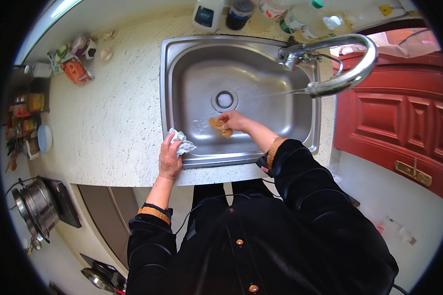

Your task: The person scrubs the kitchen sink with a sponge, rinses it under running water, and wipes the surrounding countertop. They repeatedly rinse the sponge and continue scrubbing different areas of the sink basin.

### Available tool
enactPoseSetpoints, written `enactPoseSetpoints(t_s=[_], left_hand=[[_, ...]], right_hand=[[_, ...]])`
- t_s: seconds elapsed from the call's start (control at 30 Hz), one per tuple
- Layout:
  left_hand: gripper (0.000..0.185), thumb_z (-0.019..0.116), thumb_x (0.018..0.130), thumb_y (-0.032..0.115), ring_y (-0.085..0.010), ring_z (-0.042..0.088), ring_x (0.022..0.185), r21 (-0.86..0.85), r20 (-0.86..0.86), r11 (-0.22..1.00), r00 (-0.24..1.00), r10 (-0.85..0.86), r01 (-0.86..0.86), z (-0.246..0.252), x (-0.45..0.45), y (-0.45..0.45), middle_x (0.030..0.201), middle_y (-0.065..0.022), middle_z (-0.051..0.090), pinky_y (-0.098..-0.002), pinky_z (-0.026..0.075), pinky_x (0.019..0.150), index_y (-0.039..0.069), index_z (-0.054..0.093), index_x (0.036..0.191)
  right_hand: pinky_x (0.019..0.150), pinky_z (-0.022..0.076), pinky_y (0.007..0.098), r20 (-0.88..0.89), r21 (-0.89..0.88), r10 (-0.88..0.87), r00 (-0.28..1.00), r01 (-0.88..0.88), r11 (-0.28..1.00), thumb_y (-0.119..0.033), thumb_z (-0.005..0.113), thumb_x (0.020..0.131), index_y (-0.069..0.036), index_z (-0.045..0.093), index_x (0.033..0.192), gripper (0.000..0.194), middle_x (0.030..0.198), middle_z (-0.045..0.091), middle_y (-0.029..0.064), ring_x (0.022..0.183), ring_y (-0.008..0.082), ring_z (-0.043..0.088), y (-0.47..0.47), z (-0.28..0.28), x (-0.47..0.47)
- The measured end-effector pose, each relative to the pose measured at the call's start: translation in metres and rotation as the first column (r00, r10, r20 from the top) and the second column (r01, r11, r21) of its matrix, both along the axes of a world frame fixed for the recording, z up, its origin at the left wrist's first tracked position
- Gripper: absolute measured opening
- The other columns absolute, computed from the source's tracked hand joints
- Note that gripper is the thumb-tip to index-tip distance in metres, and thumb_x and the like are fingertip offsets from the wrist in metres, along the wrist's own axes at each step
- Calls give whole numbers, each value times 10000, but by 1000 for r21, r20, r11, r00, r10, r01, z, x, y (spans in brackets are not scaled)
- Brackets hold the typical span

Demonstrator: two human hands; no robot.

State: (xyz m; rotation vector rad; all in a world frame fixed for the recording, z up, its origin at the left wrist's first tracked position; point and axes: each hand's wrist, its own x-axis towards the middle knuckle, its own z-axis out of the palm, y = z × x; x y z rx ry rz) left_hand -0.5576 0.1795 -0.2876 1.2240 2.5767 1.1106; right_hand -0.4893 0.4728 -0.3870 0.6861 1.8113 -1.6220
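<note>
A stainless steel sink is set into a speckled pale countertop. Over its near part, my right hand grips a rough, golden-brown scrubbing pad, just below the drain. My left hand is at the sink's near left corner, its fingers closed around a crumpled white cloth or tissue. From the chrome faucet at the right, a thin stream of water runs into the basin.
Several bottles stand behind the sink. Garlic and a red packet lie at the counter's back left. Jars and a white bowl are farther left, with a steel pot nearer. A red panelled door is at the right.
</note>
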Motion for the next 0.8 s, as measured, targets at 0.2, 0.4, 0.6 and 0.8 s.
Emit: enactPoseSetpoints(t_s=[0.2, 0.4, 0.6, 0.8], left_hand=[[424, 595, 674, -97, -395, 482, 1147, -20, -27, 1000, 1000, -12, 12, 6, 0, 5, 1260, -200, 479, -443, 420, 959, 52, 540, 1067], [374, 503, 655, -68, -384, 515, 1100, -14, 70, 999, 996, 53, -52, 25, 14, 53, 1182, -207, 531, -425, 428, 940, 28, 591, 1006], [324, 540, 695, -24, -369, 536, 1084, 82, 395, 996, 916, -68, 39, 24, 52, 177, 1113, -220, 567, -390, 424, 929, 34, 606, 1007], [345, 562, 682, -50, -365, 548, 1046, 101, 588, 952, 755, -291, 289, 29, 113, 265, 1083, -187, 575, -378, 450, 886, 50, 594, 1011]], right_hand=[[833, 482, 290, 5, 177, -221, 975, 217, 960, 27, 660, 725, 0, 599, 1138, 418, 1027, 643, 94, 934, 176, 602, 79, 45, 67], [853, 480, 287, -29, 191, -585, 810, 579, 792, 48, 632, 753, 50, 557, 1171, 424, 1053, 633, 113, 950, 189, 605, 130, 75, 140], [879, 468, 295, -149, 80, -757, 636, 771, 632, 54, 612, 768, 75, 541, 1173, 411, 1076, 627, 122, 981, 190, 595, 147, 108, 155], [893, 458, 293, -224, -76, -734, 641, 739, 669, 40, 602, 781, 76, 527, 1183, 410, 1097, 613, 121, 1004, 179, 578, 170, 163, 168]])
